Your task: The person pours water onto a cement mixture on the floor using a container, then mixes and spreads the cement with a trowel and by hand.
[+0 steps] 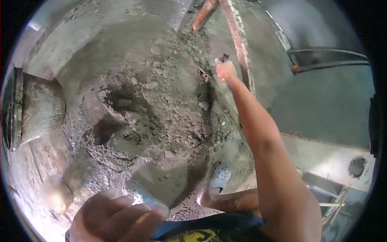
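My right arm stretches forward, and my right hand (226, 71) is closed beside a long, mud-smeared wooden beam (238, 38). A small dark piece (224, 57) shows at its fingers; its kind is too blurred to make out. Low at the left, close to the camera, my left hand (117, 220) has its fingers loosely bent and apart, with nothing visible in them. Between and ahead of the hands spreads a heap of wet, crumbly grey-brown clay or mud (173, 97) with dark hollows on its left side.
My feet are in pale perforated clogs (221, 176) at the heap's near edge. A worn bucket-like container (42, 105) lies at the left. Another reddish timber (204, 15) leans at the top. On the right are a grey sheet-like surface (322, 107) and a board with a round hole (334, 159).
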`<state>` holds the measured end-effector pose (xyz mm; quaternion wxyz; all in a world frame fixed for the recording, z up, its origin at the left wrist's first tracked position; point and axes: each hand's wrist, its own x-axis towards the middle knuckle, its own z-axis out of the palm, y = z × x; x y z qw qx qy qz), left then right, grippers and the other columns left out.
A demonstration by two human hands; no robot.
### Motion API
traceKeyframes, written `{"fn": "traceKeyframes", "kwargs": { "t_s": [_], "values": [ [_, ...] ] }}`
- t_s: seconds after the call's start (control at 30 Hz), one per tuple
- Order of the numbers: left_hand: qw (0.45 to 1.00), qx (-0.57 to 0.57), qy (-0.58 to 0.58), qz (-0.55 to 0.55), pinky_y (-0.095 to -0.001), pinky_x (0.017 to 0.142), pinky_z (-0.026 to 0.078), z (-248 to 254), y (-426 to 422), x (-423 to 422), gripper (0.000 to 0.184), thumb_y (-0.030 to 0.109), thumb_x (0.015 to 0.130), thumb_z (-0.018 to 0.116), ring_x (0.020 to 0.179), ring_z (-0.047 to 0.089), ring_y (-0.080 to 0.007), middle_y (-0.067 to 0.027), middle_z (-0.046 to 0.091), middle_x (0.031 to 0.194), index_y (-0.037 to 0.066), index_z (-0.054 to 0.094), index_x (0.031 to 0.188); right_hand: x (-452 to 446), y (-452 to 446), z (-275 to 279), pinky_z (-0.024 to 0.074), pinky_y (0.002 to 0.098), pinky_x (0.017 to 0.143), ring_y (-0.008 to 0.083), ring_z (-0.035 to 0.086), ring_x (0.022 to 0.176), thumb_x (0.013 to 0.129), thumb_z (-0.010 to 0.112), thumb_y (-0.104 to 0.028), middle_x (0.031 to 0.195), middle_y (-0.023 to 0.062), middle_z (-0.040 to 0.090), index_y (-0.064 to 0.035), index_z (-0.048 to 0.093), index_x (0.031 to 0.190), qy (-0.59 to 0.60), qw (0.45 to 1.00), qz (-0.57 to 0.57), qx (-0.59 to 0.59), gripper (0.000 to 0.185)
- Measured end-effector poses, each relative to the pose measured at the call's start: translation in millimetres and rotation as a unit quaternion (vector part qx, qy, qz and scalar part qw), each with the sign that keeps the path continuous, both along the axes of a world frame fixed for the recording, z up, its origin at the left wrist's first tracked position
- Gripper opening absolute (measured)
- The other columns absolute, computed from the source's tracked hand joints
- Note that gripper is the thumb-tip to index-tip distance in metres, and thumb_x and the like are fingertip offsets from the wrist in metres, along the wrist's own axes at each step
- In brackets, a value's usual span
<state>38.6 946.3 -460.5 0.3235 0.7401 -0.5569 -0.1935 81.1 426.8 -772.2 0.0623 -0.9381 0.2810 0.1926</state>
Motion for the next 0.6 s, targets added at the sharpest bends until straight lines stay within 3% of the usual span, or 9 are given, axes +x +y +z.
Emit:
{"fn": "traceKeyframes", "kwargs": {
  "t_s": [0.03, 0.13, 0.23, 0.3, 0.37, 0.4, 0.47, 0.6],
  "values": [
    [1.0, 0.0, 0.002, 0.002, -0.0422, 0.068, 0.047, -2, 2, 0, 0.043, 0.03, 0.079, 0.076, 0.079, 0.063, -0.027, -0.0097, 0.064, 0.086, 0.003, 0.069, 0.111, 19, 10, 21, 0.0572, 0.0484, 0.087, 0.0396, 0.072, 0.102, 0.104, 0.044, -0.029, 0.111, 0.0254, 0.072, 0.0001, 0.076, 0.094, -0.037, 0.991, -0.117, 0.052, 0.044],
    [1.0, -0.004, 0.009, 0.01, -0.0414, 0.066, 0.047, -7, 5, 1, 0.041, 0.03, 0.08, 0.075, 0.078, 0.062, -0.0258, -0.0089, 0.064, 0.084, 0.003, 0.069, 0.111, 59, -153, -167, 0.0595, 0.0484, 0.069, 0.0313, 0.077, 0.082, 0.105, 0.049, -0.048, 0.099, 0.0204, 0.077, -0.0002, 0.075, 0.107, -0.119, 0.936, -0.262, 0.202, 0.054],
    [1.0, -0.008, 0.015, 0.017, -0.0405, 0.064, 0.047, -11, 8, 3, 0.04, 0.03, 0.081, 0.075, 0.076, 0.062, -0.0246, -0.008, 0.063, 0.083, 0.004, 0.069, 0.11, 76, -28, -50, 0.0602, 0.0446, 0.072, 0.0311, 0.077, 0.08, 0.106, 0.044, -0.05, 0.101, 0.0186, 0.077, -0.0027, 0.075, 0.111, -0.094, 0.97, -0.223, 0.006, 0.057],
    [1.0, -0.012, 0.018, 0.019, -0.0399, 0.062, 0.047, -12, 9, 5, 0.039, 0.03, 0.082, 0.075, 0.075, 0.062, -0.0238, -0.0075, 0.063, 0.082, 0.004, 0.069, 0.11, 79, -35, -72, 0.0602, 0.0436, 0.075, 0.0332, 0.077, 0.08, 0.106, 0.041, -0.053, 0.105, 0.0186, 0.077, -0.0019, 0.074, 0.112, -0.023, 0.993, -0.059, -0.099, 0.062],
    [1.0, -0.014, 0.02, 0.018, -0.0394, 0.061, 0.047, -12, 8, 8, 0.038, 0.03, 0.083, 0.074, 0.074, 0.061, -0.023, -0.0069, 0.062, 0.081, 0.005, 0.069, 0.11, 62, 7, -19, 0.0593, 0.0463, 0.078, 0.0386, 0.075, 0.085, 0.106, 0.04, -0.053, 0.105, 0.0239, 0.075, 0.001, 0.072, 0.112, 0.005, 0.99, -0.134, 0.039, 0.063],
    [1.0, -0.016, 0.018, 0.019, -0.0391, 0.06, 0.046, -12, 7, 9, 0.037, 0.03, 0.083, 0.074, 0.074, 0.061, -0.0226, -0.0066, 0.062, 0.08, 0.005, 0.069, 0.11, 54, 1, -32, 0.0593, 0.0463, 0.078, 0.0386, 0.075, 0.085, 0.106, 0.04, -0.053, 0.105, 0.0239, 0.075, 0.001, 0.072, 0.112, 0.003, 0.99, -0.135, 0.036, 0.063],
    [0.999, -0.02, 0.018, 0.02, -0.0385, 0.059, 0.046, -8, 4, 8, 0.036, 0.03, 0.084, 0.074, 0.073, 0.061, -0.0218, -0.0061, 0.062, 0.079, 0.005, 0.069, 0.11, 35, -18, -72, 0.0563, 0.0513, 0.085, 0.0466, 0.071, 0.093, 0.105, 0.042, -0.052, 0.104, 0.03, 0.072, 0.0029, 0.069, 0.11, -0.16, 0.98, 0.121, 0.003, 0.062],
    [0.999, -0.019, 0.024, 0.026, -0.0374, 0.056, 0.046, -2, -2, 8, 0.035, 0.03, 0.086, 0.073, 0.07, 0.061, -0.0202, -0.0049, 0.061, 0.077, 0.006, 0.069, 0.11, 13, 32, -23, 0.0521, 0.0559, 0.094, 0.0519, 0.066, 0.103, 0.104, 0.046, -0.049, 0.105, 0.0333, 0.07, 0.0061, 0.07, 0.108, -0.152, 0.986, 0.043, 0.052, 0.06]
  ]
}}
